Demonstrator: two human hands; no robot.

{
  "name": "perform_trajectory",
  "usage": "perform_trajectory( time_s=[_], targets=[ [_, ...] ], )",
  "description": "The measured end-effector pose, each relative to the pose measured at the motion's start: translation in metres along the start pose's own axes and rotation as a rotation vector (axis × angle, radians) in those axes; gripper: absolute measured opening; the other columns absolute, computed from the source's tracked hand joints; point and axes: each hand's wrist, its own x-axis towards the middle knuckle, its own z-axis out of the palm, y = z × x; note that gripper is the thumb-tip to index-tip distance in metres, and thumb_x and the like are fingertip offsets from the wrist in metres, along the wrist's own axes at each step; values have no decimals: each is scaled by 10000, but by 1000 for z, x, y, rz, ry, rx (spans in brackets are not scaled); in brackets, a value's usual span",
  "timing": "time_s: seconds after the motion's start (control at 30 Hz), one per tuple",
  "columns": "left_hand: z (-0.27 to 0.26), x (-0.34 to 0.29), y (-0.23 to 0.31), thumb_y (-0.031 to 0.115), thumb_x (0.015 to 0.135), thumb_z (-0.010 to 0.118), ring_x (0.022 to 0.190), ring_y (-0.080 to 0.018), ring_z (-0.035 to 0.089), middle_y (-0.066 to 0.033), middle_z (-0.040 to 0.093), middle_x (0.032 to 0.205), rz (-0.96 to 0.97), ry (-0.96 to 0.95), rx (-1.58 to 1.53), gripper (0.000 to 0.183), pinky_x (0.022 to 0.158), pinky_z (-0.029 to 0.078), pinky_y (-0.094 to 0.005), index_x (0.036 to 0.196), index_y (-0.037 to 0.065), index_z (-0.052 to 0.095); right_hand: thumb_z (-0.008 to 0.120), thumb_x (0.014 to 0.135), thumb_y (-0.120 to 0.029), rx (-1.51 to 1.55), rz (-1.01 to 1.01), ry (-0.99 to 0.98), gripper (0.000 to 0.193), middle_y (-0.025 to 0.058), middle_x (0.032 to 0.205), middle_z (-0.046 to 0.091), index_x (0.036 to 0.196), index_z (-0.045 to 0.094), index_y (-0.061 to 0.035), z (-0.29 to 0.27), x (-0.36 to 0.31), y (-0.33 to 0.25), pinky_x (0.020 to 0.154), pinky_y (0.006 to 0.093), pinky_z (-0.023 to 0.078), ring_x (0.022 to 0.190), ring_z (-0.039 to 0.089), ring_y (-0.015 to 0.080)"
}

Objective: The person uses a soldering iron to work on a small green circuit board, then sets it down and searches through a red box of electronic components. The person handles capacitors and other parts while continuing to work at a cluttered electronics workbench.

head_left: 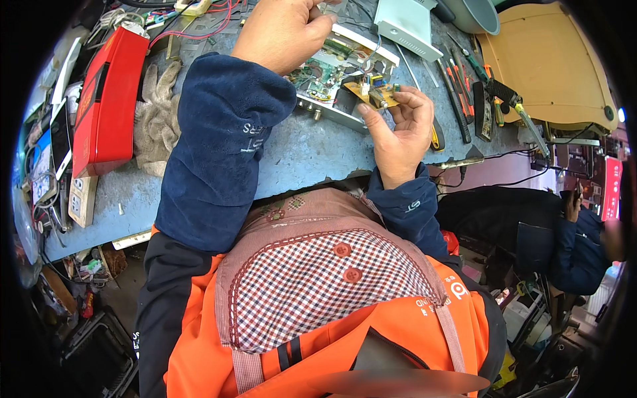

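An opened electronic device with a white metal casing [361, 41] lies on the bench, a green circuit board [320, 78] and thin wires inside it. At its right end a small tan circuit board [383, 97], carrying several components, is tilted up. My right hand [403, 136] grips this board's edge between thumb and fingers. Above the device's left side, my left hand [282, 33] is closed with its fingers curled. Its fingertips are partly cut off by the upper edge, and what they hold cannot be made out.
A light metal cover [408, 26] lies behind the device. Pliers, screwdrivers [461, 86] and a soldering tool [527, 123] are at right, beside a tan case [551, 60]. At left are a red box [109, 99], grey gloves [158, 119] and a power strip [82, 200]. Another person [580, 245] is at far right.
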Motion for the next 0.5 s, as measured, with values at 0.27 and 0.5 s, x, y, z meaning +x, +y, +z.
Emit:
perform_trajectory(
  time_s=[0.27,0.5],
  targets=[
    [0,-1,10,72,964,663,760,-154,706,-88,755,899,-214,-95,-85,396,700,576,-321,1347,-14,711,977,809,-214,-319,-127,-121,557,193,1246,615,1178,619,1,-15,-7,-5,987,427,554,1137,647,337],
    [5,4,-28,107,1023,754,748,-48,543,41,636,820,59,-6,27,302,682,469,-245,1314,27,752,941,801,-107,-178,-207,55,390,154,1083,665,1068,675,-8,-29,-25,0,830,372,554,953,676,281]
  ],
)
